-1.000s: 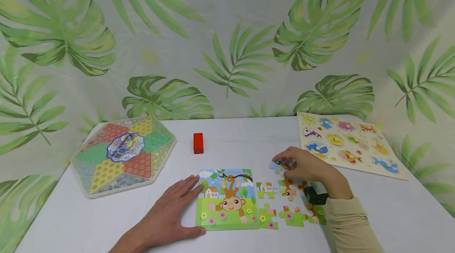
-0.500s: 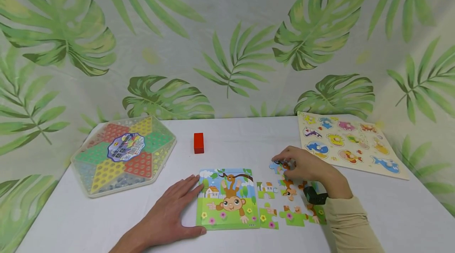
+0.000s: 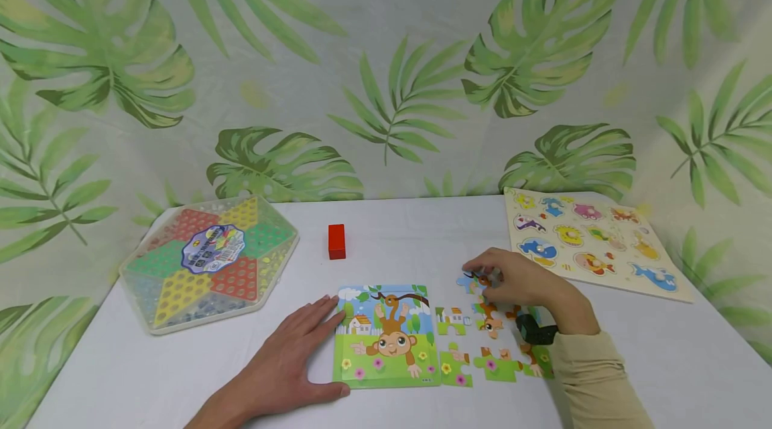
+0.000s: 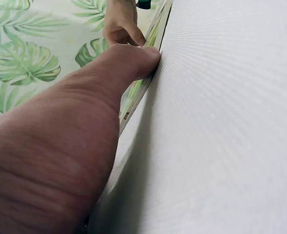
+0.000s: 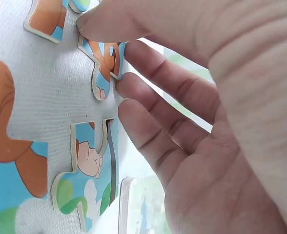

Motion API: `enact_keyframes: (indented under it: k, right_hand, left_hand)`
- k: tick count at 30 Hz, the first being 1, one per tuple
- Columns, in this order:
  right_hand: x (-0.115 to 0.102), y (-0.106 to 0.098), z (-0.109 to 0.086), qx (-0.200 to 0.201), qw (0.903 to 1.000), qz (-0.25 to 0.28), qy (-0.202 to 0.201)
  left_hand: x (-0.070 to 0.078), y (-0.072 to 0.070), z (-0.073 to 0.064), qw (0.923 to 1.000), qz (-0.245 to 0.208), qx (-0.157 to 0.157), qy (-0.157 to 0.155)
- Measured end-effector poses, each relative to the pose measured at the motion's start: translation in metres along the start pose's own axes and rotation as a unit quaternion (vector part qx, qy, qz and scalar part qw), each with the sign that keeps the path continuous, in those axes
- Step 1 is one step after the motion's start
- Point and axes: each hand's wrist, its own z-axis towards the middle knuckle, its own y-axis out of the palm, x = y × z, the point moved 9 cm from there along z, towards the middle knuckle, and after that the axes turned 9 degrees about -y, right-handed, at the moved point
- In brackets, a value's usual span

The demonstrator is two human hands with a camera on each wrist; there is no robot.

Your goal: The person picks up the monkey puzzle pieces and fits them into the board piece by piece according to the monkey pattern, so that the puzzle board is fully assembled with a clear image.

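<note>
My left hand (image 3: 292, 358) rests on the white table with its fingers extended, touching the left side of a square monkey picture puzzle board (image 3: 386, 372). Its thumb lies by the board's lower left corner, also seen touching the edge in the left wrist view. To the right of the board, my right hand (image 3: 515, 279) pinches a jigsaw piece (image 5: 102, 63) between thumb and fingertips, low over the table. Several loose jigsaw pieces (image 3: 499, 369) lie below that hand. Another piece with a foot printed on it (image 5: 87, 163) lies close by in the right wrist view.
At the left lies a hexagonal Chinese checkers board (image 3: 241, 248) in a clear case. A red block (image 3: 336, 242) stands at the back, behind the picture board. A wooden sea-animal knob puzzle (image 3: 594, 241) lies at the back right. A leaf-print cloth (image 3: 410, 67) hangs behind the table.
</note>
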Motion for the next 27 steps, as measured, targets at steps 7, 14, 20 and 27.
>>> enact_keyframes:
  k: [7,14,20,27]
  right_hand:
    - [0.0033,0.0022,0.0045,-0.003,0.9999,-0.007,-0.012]
    - [0.0030,0.0033,0.0063,-0.007,0.9997,-0.011,-0.021]
    - [0.0013,0.0034,0.0062,-0.003,0.9998,-0.007,-0.020]
    - [0.0020,0.0043,0.0052,-0.006,0.9999,0.004,-0.010]
  left_hand:
    - [-0.0006,0.0005,-0.0002,1.0000,-0.002,0.000,-0.003]
    - [-0.0007,0.0012,0.0005,1.0000,0.000,-0.005,-0.006]
    - [-0.0005,0.0008,0.0001,1.0000,0.000,-0.003,-0.006]
    - [-0.0003,0.0003,-0.0004,1.0000,0.000,-0.001,-0.005]
